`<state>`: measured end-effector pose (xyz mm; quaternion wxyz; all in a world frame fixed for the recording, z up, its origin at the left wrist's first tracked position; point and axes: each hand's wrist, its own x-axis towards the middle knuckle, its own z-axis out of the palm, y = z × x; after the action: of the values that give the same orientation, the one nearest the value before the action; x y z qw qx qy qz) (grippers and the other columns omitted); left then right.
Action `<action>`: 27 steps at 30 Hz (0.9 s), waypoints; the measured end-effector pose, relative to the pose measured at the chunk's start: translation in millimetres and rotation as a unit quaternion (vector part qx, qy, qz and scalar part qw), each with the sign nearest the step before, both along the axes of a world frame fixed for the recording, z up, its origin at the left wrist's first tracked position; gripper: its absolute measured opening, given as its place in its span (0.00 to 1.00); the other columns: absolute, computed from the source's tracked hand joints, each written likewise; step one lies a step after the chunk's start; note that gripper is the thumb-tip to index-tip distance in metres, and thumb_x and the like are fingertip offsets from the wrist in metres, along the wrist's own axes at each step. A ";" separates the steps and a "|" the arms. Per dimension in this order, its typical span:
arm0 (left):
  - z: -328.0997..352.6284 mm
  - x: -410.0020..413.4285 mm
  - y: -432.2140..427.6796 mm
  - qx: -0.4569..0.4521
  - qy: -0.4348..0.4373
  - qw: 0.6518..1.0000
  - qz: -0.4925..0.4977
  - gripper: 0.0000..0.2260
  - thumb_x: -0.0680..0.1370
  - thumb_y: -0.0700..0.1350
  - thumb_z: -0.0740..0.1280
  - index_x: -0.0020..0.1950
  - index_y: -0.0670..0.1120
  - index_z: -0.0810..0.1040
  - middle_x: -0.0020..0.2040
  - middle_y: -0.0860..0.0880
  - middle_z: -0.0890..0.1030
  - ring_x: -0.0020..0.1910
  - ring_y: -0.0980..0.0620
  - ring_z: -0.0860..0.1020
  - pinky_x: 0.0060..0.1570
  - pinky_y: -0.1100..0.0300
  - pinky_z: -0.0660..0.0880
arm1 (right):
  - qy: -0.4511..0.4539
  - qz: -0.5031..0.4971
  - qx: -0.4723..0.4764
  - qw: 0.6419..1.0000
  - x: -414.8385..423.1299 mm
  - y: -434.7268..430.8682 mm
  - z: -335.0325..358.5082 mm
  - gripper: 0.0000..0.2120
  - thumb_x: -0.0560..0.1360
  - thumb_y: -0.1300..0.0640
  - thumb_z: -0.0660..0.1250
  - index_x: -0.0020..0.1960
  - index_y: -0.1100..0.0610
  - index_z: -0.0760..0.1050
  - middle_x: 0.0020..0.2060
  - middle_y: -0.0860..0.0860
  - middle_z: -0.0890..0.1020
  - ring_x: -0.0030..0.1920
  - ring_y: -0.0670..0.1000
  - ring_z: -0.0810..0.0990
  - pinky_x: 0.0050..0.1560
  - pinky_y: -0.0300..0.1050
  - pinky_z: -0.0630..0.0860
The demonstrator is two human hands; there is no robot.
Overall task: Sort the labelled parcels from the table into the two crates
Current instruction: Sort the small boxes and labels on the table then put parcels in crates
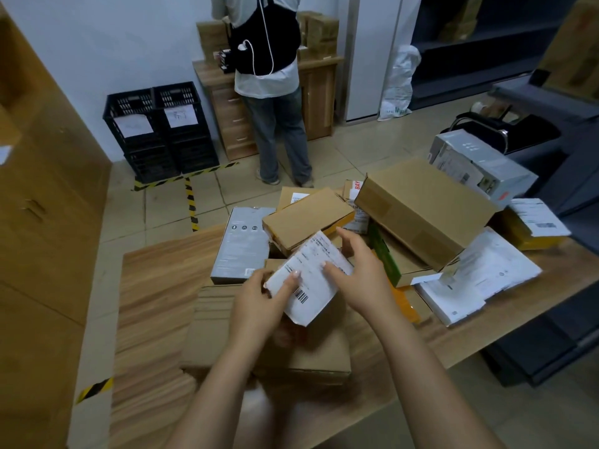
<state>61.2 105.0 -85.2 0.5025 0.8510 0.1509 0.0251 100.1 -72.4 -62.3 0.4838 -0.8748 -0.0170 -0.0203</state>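
Wood-grain table (155, 303) fills the near field, and its 6 o'clock edge is cut off by the frame.

1. At centre, both hands hold one small labelled parcel (311, 280) above a flat brown carton (308, 354). The left hand (256, 303) grips its 7 o'clock corner with the thumb on the label. The right hand (359, 280) clasps its 3 o'clock edge with fingers across the label. The parcel is tilted label-up, apparently for reading.

2. From 12 to 3 o'clock lies the unsorted pile: a grey box (241, 244), a large carton (424, 212) riding on others, and white mailers (479, 280). Many parcels remain.

3. At 11 o'clock, well apart across the floor and behind striped floor tape (191, 202), stand the black crates (162, 131), side by side, each with a paper sheet on its front.

4. At 12 o'clock a standing person (272, 92) faces a wooden desk, back turned.

Assessment: the sort looks early or mid-way at best. The parcel in hand has not been assigned, and the bulk is still on the table.

Not determinable:
- The crate interiors are not in view, so the deposited count is unknown.
- Print on the held label and the crate sheets is too small to read.
- Parcels low in the pile are covered.
- The area beneath the wrists is blurred.
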 end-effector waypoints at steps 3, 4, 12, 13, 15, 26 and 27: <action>-8.4 -10.6 -2.3 0.013 0.057 0.998 0.038 0.21 0.72 0.70 0.63 0.48 0.55 0.78 0.42 0.57 0.83 0.41 0.58 0.80 0.41 0.57 0.78 | 0.025 -0.013 -0.032 0.999 -1.6 6.1 -9.0 0.33 0.74 0.52 0.72 0.76 0.48 0.61 0.73 0.48 0.65 0.70 0.50 0.68 0.63 0.49 0.75; -10.5 -11.9 -0.3 0.028 0.060 0.997 0.046 0.21 0.72 0.70 0.62 0.47 0.54 0.78 0.41 0.57 0.82 0.41 0.57 0.80 0.41 0.57 0.77 | 0.037 -0.022 -0.028 0.999 -4.0 8.5 -12.9 0.34 0.74 0.51 0.72 0.76 0.49 0.61 0.74 0.49 0.64 0.71 0.51 0.68 0.62 0.49 0.75; -3.7 -20.7 3.5 -0.032 -0.031 0.999 -0.008 0.12 0.78 0.54 0.65 0.61 0.59 0.72 0.51 0.63 0.77 0.46 0.70 0.77 0.35 0.73 0.73 | 0.087 -0.113 0.058 0.988 -22.3 17.7 -28.9 0.36 0.70 0.45 0.75 0.71 0.51 0.61 0.55 0.47 0.76 0.52 0.46 0.79 0.47 0.47 0.82; -3.6 -22.0 2.5 -0.036 -0.036 0.999 -0.012 0.11 0.79 0.53 0.65 0.61 0.60 0.72 0.50 0.64 0.77 0.46 0.73 0.76 0.35 0.73 0.73 | 0.088 -0.101 0.082 0.988 -24.0 18.3 -28.2 0.34 0.71 0.48 0.75 0.70 0.51 0.61 0.52 0.43 0.75 0.49 0.43 0.79 0.45 0.43 0.82; -3.6 -25.6 0.1 -0.060 -0.039 0.997 -0.023 0.11 0.79 0.50 0.66 0.61 0.59 0.73 0.50 0.66 0.77 0.47 0.75 0.75 0.37 0.74 0.73 | 0.086 -0.070 0.115 0.987 -24.9 19.5 -27.4 0.34 0.72 0.53 0.76 0.71 0.51 0.60 0.56 0.42 0.75 0.54 0.42 0.78 0.51 0.41 0.81; -6.6 -38.5 6.7 -0.033 -0.056 0.996 -0.068 0.17 0.78 0.50 0.67 0.67 0.55 0.73 0.59 0.62 0.76 0.53 0.69 0.74 0.44 0.74 0.72 | 0.064 -0.019 0.010 0.998 -38.0 13.5 -20.5 0.32 0.71 0.45 0.73 0.71 0.46 0.64 0.67 0.42 0.73 0.61 0.42 0.73 0.57 0.50 0.79; -6.6 -36.7 12.1 0.009 -0.067 0.996 -0.061 0.18 0.78 0.51 0.67 0.67 0.54 0.73 0.61 0.59 0.75 0.54 0.67 0.73 0.45 0.74 0.69 | 0.062 -0.024 -0.005 0.998 -40.5 15.6 -20.0 0.34 0.70 0.44 0.73 0.72 0.46 0.63 0.67 0.42 0.72 0.62 0.42 0.71 0.57 0.48 0.78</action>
<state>24.6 117.1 -91.8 0.5048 0.8592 0.0647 0.0533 59.6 -56.8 -82.3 0.4789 -0.8769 0.0335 0.0227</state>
